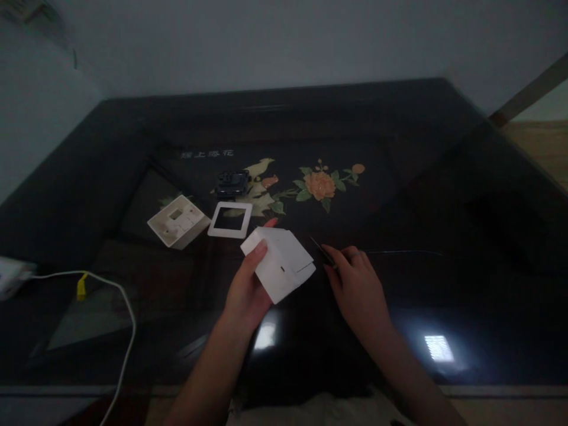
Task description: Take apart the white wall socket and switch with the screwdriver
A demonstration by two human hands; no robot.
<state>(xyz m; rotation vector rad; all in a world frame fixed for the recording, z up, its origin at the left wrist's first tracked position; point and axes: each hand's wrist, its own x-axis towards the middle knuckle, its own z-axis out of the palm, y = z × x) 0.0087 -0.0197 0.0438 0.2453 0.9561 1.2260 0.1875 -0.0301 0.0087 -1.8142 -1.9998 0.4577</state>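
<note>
2 hands [247, 291] [357, 285], 1 carton [284, 260], 1 tool [329, 256], 1 frame [229, 234], 1 case [193, 234], 1 black module [232, 183], 1 cable [134, 324] and 1 yellow tag [81, 287] show on or over 1 surface [426, 207].

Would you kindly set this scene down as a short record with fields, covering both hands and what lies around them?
Left hand: the left hand holds a white boxy piece, thumb on top
Right hand: the right hand grips a thin dark tool, tip apart from the piece
Beyond left hand: white square frame, open white box, dark module
Far left: white cable with yellow tag
Surface: glossy dark table with flower decoration
Lighting: dim
</note>
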